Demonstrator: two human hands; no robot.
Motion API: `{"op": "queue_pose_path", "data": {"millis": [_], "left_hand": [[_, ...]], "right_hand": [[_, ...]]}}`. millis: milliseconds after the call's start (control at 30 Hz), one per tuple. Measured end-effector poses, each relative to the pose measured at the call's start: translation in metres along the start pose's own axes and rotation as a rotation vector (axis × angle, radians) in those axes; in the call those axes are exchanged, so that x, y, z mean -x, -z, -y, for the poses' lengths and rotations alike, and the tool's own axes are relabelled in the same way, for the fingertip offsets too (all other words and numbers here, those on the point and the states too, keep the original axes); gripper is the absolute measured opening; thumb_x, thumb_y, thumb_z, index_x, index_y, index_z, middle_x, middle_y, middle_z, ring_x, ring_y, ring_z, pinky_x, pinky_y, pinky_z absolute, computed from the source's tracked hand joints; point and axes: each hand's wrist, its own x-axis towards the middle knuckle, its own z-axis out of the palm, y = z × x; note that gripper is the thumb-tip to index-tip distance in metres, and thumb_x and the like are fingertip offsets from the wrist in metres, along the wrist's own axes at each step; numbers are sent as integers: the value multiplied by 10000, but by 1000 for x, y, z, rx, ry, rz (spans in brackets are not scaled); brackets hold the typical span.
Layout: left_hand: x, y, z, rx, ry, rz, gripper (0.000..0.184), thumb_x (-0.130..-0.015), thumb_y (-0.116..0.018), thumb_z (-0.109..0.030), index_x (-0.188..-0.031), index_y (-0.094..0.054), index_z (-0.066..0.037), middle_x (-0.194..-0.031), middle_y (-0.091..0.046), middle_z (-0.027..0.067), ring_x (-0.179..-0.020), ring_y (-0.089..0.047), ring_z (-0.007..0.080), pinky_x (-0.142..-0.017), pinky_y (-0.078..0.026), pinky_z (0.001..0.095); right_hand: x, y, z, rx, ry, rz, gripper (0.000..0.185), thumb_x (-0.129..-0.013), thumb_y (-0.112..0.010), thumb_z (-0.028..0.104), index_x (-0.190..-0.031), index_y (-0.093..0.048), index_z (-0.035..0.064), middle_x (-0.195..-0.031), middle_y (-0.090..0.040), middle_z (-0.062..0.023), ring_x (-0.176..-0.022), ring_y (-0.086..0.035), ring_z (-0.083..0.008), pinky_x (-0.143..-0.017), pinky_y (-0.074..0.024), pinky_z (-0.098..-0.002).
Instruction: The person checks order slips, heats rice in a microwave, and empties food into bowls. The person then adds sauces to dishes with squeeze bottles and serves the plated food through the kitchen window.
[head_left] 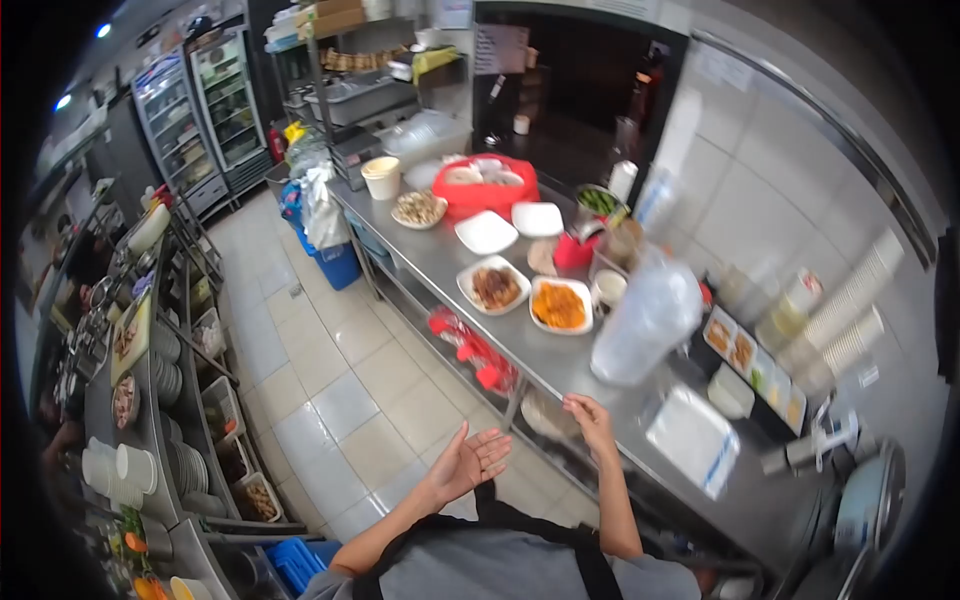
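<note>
My left hand (466, 466), palm up, has its grip apart; my right hand (593, 424), left of the packet (692, 436) by the tabletop (630, 405), I cannot tell.

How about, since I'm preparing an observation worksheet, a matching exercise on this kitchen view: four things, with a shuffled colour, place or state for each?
Column one:
1. Left hand
2. Glass-door fridges
3. Bin
4. Orange food

Column two:
A. blue
B. in a white dish on the metal counter
C. in the far background
D. open, palm showing, nothing in it

Right pairs: 1-D, 2-C, 3-A, 4-B
</note>
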Motion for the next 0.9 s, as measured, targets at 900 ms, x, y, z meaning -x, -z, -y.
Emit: {"op": "queue_pose_path", "data": {"millis": [900], "left_hand": [[2, 218, -480, 253, -831, -448, 330, -881, -471, -296, -1173, -525, -154, -1209, -518, 63, -1126, -471, 174, -926, -371, 377]], "right_hand": [[-701, -502, 276, 351, 734, 417, 319, -802, -597, 143, -1086, -585, -3, -930, -649, -119, -824, -617, -163, -745, -479, -276]]}}
